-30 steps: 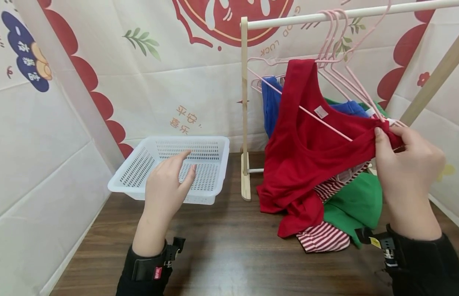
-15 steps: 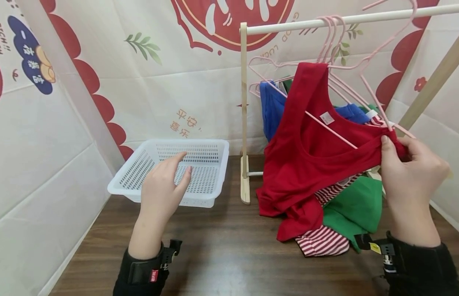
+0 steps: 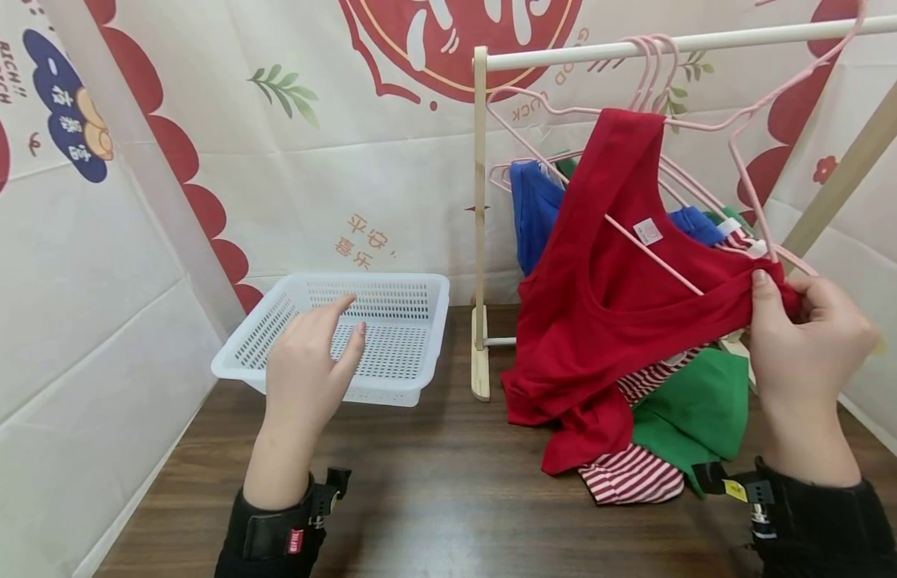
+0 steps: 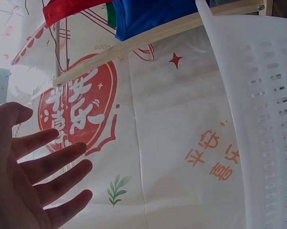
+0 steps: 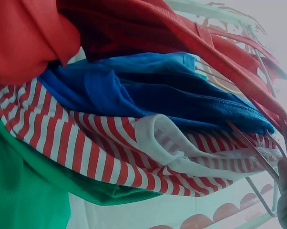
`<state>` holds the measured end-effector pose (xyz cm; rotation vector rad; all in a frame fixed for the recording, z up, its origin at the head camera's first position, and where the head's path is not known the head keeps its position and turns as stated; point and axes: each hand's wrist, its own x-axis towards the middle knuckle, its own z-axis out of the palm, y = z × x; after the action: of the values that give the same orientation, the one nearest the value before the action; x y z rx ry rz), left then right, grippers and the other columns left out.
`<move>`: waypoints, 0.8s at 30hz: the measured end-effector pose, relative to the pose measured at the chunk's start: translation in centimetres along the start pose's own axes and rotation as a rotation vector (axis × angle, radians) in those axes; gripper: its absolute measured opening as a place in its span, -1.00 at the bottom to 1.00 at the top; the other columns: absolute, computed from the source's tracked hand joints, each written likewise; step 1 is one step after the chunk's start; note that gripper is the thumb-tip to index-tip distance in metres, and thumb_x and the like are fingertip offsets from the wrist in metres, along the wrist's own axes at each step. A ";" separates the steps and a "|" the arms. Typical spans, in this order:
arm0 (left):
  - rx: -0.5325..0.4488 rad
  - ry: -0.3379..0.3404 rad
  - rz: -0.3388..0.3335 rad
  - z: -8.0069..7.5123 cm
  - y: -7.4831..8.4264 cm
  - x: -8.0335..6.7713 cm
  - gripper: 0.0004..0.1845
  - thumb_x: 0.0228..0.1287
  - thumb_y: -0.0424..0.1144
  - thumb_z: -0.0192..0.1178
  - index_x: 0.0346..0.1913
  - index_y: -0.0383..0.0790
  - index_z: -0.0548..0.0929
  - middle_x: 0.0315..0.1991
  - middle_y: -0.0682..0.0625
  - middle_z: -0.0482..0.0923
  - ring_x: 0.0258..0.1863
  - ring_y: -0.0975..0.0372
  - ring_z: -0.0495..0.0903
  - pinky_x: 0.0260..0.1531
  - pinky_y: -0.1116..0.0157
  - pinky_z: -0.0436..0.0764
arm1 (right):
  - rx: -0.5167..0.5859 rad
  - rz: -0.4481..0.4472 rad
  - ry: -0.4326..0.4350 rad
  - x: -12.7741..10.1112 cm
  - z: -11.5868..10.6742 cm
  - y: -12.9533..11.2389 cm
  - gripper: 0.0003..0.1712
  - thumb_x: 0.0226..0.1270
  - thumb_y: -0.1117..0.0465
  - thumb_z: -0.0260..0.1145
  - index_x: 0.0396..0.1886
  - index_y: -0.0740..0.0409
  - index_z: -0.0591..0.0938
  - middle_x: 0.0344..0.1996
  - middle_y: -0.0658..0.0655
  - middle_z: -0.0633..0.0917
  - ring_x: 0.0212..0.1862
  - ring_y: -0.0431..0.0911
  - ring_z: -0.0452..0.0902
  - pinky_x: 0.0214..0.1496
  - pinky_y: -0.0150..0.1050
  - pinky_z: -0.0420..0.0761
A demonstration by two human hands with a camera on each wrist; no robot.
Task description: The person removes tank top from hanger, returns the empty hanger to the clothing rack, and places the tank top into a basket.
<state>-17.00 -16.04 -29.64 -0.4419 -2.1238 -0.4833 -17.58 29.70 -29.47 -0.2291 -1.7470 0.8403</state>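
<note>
My right hand (image 3: 809, 345) pinches the shoulder strap of a red tank top (image 3: 621, 337) between thumb and fingers, right by the end of a pink hanger (image 3: 769, 98). The other strap hangs over that hanger's left arm, and the hanger's hook overlaps the rail at the top right. In the right wrist view the red cloth (image 5: 24, 38) lies over blue, striped and green garments; the fingertips are mostly hidden there. My left hand (image 3: 303, 361) holds nothing, fingers relaxed and spread, in front of the white basket (image 3: 435, 337). The left wrist view shows those fingers (image 4: 57, 164) apart.
A white rail (image 3: 564, 56) on wooden posts (image 3: 480, 201) carries several pink hangers with blue (image 3: 535, 213), green (image 3: 697, 401) and red-striped garments (image 3: 632, 475) behind the tank top. A printed cloth backdrop (image 3: 347, 185) encloses the brown table (image 3: 419, 498).
The red tank top's hanger has shifted right, its hook sliding toward the upper right. My right hand moved slightly right with the strap. The left hand drifted a little left.
</note>
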 end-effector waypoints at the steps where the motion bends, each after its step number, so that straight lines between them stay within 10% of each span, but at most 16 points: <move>1: -0.004 0.006 0.003 0.0 0.0 0.0 -0.60 0.33 -0.15 0.18 0.13 -0.30 0.61 0.00 -0.19 0.65 -0.04 -0.04 0.62 -0.04 0.01 0.57 | 0.006 0.008 0.000 0.0 0.0 0.0 -0.55 0.33 0.00 0.31 -0.14 0.35 0.72 -0.42 -0.51 0.47 -0.45 -0.54 0.35 -0.28 -0.66 0.39; 8: -0.025 0.030 -0.002 -0.3 0.1 0.1 -0.61 0.34 -0.15 0.16 0.12 -0.30 0.61 0.00 -0.19 0.65 -0.02 -0.04 0.60 0.00 0.02 0.55 | 0.024 0.033 0.018 -0.2 0.0 -0.1 -0.59 0.33 0.03 0.32 -0.12 0.31 0.73 -0.27 -0.19 0.70 -0.43 -0.54 0.42 -0.29 -0.67 0.42; 24: -0.087 0.112 0.048 -0.2 0.5 0.2 -0.62 0.31 -0.18 0.14 0.11 -0.32 0.60 -0.01 -0.20 0.64 0.00 -0.04 0.60 0.03 -0.01 0.53 | 0.213 -0.150 -0.054 -0.9 -0.1 -1.6 -0.68 0.22 0.25 0.41 -0.27 0.52 0.68 -0.42 -0.49 0.55 -0.47 -0.54 0.42 -0.28 -0.67 0.42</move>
<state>-16.73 -15.70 -29.32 -0.5031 -1.9853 -0.5618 -16.71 28.07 -29.11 0.0658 -1.6861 0.9212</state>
